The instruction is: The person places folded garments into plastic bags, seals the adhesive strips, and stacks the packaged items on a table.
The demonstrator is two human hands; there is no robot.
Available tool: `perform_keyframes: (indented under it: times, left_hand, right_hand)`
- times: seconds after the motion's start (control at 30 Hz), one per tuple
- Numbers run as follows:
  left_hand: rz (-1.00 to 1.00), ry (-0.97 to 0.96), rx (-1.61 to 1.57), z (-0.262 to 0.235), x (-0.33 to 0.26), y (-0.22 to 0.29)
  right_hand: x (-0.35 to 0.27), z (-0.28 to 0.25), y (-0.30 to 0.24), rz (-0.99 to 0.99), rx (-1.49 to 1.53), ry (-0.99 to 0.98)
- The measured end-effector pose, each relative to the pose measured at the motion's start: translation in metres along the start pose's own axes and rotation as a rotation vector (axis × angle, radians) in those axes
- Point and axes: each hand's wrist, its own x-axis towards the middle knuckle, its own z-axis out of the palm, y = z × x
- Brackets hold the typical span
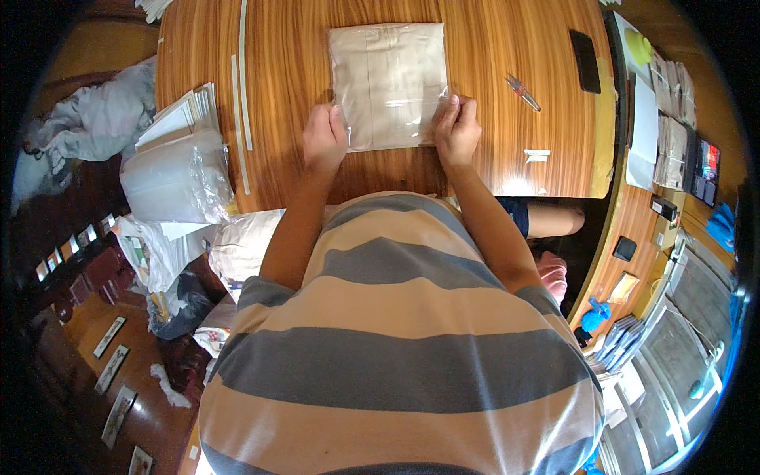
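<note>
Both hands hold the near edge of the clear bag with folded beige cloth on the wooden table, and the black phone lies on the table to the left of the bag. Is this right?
Not quite. The head view shows the black phone to the right of the clear bag, not the left. The rest holds: the left hand and the right hand both hold the bag's near edge on the wooden table.

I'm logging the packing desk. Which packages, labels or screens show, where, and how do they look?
Clear bag: table centre, square, beige cloth inside, both hands on its near edge.
Stack of clear bags: table's left edge, whitish.
Phone: table's right, black, dark.
Small screen: far right, lit red.
</note>
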Motion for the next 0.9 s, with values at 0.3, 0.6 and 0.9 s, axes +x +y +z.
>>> perform_keyframes:
  times: [0.3, 0.6, 0.9]
  left_hand:
    - [-0.376, -0.343, 0.501, -0.011, 0.038, 0.031]
    - [0.493, -0.566, 0.376, -0.005, 0.037, 0.042]
    - [0.465, -0.634, 0.472, 0.011, 0.031, 0.021]
  right_hand:
    - [0.025, 0.001, -0.007, 0.102, -0.088, -0.059]
    - [0.037, 0.001, 0.004, 0.212, -0.047, -0.166]
    - [0.054, -0.020, -0.086, -0.212, -0.558, -0.699]
